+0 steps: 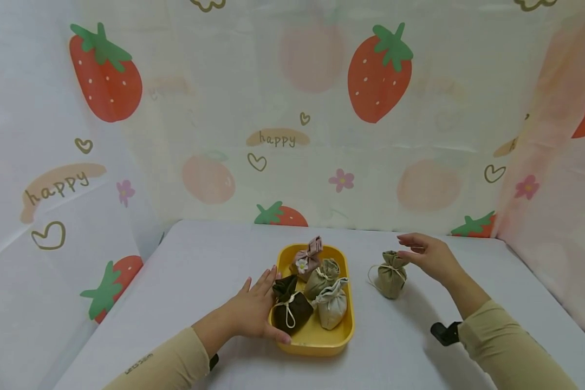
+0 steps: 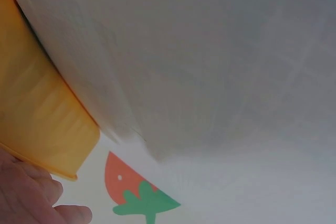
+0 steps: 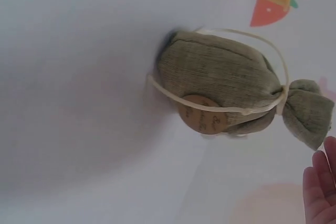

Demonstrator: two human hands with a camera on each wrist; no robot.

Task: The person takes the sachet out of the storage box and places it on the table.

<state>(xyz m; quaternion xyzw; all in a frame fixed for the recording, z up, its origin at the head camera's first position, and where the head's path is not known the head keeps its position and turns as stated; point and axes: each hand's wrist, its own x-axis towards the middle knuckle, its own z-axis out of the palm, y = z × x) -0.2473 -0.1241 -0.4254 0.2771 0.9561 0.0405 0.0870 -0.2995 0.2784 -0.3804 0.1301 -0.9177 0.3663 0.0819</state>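
Note:
A yellow tray sits mid-table and holds several small cloth pouches: pink, olive, dark brown and pale grey. My left hand lies with straight fingers against the tray's left rim, thumb along its near corner. The left wrist view shows the tray wall and my fingers. An olive-green pouch with a round tag stands alone to the right of the tray. My right hand hovers by its tied top, fingers relaxed and just clear of it.
Strawberry-print cloth walls close in the white table at the left, back and right. A black wrist mount shows on my right forearm. Bare tabletop stretches in front of the tray and to the right of the lone pouch.

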